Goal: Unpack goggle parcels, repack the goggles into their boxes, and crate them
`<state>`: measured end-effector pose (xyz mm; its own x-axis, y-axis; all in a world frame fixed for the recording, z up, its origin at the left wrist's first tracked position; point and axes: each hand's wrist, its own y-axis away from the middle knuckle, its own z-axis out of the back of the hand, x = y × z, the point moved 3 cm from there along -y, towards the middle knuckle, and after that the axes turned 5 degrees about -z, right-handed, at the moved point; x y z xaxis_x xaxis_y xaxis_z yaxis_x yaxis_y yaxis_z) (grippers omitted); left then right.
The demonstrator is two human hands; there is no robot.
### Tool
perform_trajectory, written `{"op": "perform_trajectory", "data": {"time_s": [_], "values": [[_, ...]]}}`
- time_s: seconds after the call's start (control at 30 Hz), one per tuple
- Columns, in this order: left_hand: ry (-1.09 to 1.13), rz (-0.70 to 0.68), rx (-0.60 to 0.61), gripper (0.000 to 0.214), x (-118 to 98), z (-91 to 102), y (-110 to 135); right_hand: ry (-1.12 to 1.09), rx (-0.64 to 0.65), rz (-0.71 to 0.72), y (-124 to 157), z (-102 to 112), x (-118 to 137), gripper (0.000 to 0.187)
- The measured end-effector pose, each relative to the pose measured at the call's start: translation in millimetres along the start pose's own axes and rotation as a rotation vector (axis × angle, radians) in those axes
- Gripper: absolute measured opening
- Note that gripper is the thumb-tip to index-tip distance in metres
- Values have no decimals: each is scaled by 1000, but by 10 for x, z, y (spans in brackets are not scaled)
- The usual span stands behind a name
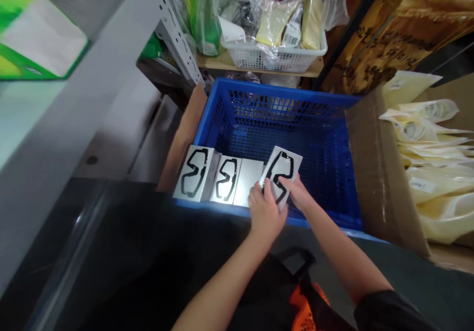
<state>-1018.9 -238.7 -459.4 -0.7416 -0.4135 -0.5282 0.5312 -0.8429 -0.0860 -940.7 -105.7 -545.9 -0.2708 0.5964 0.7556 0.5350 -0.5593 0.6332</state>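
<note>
A silver-white box with a black looped outline printed on it is tilted between my two hands. My left hand grips its lower left side, fingers over the face. At its right edge my right hand closes on it, thumb on the printed face. Under and around it is a blue plastic crate. Along the crate's near side stand a similar printed box at the left, a second printed box, and a plain silver box closest to my left hand.
A cardboard carton filled with cream envelopes stands right of the crate. Behind, a white basket of plastic-wrapped packages sits on a shelf. A grey metal rack post rises at left. An orange object lies below my arms.
</note>
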Motion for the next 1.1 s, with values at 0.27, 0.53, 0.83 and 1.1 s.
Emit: {"op": "perform_trajectory", "data": {"time_s": [0.27, 0.53, 0.83, 1.1], "values": [[-344, 217, -265, 77, 1324, 788, -172, 85, 17, -282, -360, 118, -338, 68], [-433, 449, -110, 86, 2064, 776, -92, 190, -20, -242, -277, 34, -535, 43], [-326, 483, -250, 100, 2112, 796, -73, 326, -305, 139, 14, 30, -90, 88], [-115, 182, -368, 93, 885, 627, -64, 347, 48, 315, 351, -835, 428, 113]]}}
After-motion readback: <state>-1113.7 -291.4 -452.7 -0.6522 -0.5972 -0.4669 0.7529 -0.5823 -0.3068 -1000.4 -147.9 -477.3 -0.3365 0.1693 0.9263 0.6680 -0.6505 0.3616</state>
